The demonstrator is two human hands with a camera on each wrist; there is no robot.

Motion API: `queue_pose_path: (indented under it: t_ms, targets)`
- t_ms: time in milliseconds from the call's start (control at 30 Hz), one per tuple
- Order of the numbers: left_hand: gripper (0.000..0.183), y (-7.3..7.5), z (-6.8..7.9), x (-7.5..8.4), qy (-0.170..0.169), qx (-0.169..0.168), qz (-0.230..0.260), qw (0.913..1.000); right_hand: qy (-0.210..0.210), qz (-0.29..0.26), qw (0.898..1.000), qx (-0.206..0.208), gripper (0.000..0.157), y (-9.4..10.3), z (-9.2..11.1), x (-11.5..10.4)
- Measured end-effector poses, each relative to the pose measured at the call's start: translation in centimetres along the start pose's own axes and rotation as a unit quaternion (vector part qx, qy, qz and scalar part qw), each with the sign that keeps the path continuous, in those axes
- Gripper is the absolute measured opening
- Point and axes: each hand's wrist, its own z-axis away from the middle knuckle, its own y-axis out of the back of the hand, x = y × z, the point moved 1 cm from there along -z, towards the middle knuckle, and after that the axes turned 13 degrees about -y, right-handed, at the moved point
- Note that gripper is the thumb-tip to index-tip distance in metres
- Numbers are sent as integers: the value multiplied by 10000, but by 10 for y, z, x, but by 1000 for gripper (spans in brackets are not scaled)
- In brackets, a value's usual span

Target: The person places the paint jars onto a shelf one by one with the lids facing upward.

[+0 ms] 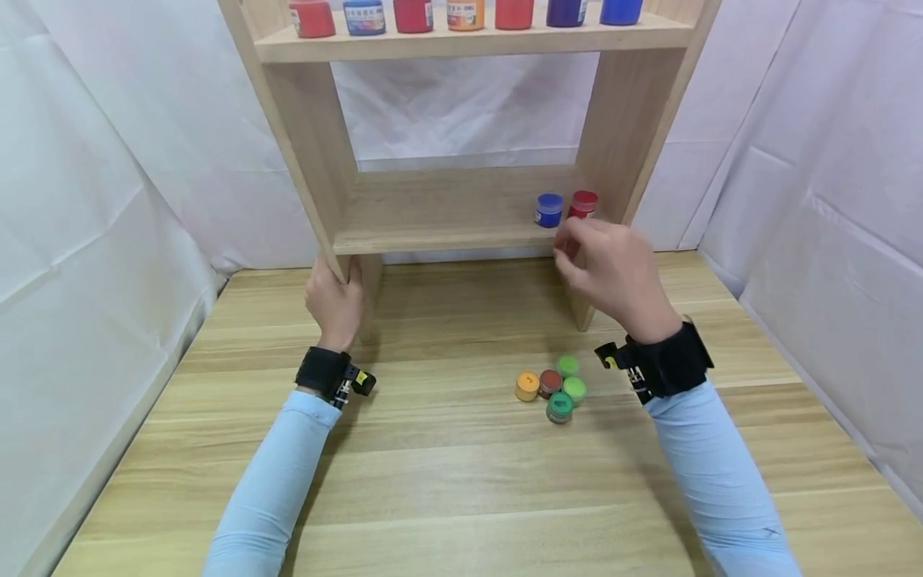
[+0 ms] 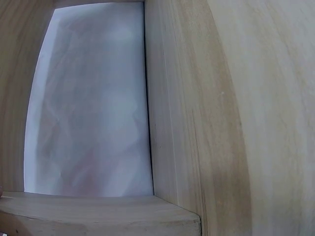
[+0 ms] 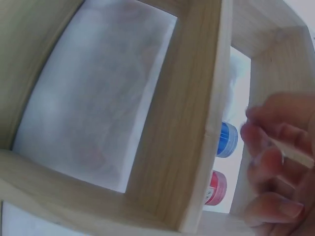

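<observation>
White sheeting is walling in a wooden table point(image 1: 447, 481) carrying a wooden shelf unit point(image 1: 447, 212). Its top board is bearing a row of paint jars point(image 1: 465, 12); a blue jar point(image 1: 549, 210) and red jar point(image 1: 582, 203) are sitting at the lower board's right end. The left hand point(image 1: 335, 300) is gripping the unit's left upright. The right hand point(image 1: 613, 268) is hovering before them, fingers loosely curled, empty. Five small pots point(image 1: 554, 389) are clustering on the table right of centre.

Cutting off the tops of the seven jars point(image 1: 465, 14) on the upper shelf point(image 1: 461, 42) at the head view's top edge. Hiding the lower part of the red jar point(image 1: 582, 203) behind the right hand point(image 1: 613, 272). Blurring that hand's fingers point(image 3: 275, 142) in the right wrist view. Showing only shelf wood point(image 2: 206, 118) and white cloth point(image 2: 88, 108) in the left wrist view.
</observation>
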Motion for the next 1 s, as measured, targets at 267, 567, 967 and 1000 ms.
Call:
queue_pose_path:
  t_ms: [267, 567, 967, 1000]
  targets:
    - [34, 0, -2, 1, -30, -21, 4, 10000, -232, 220, 9643, -2629, 21, -10, 27, 11]
    - [31, 0, 0, 0, -46, 25, 14, 10000, -1205, -231, 8434, -5231, 47, -37, 46, 17]
    - [28, 0, 1, 0, -80, -29, 18, 10000, -1556, -678, 7885, -5912, 51, -45, 52, 34]
    - [28, 1, 1, 0, -84, -21, 15, 10000, -1605, -674, 7867, -5923, 52, -44, 52, 36]
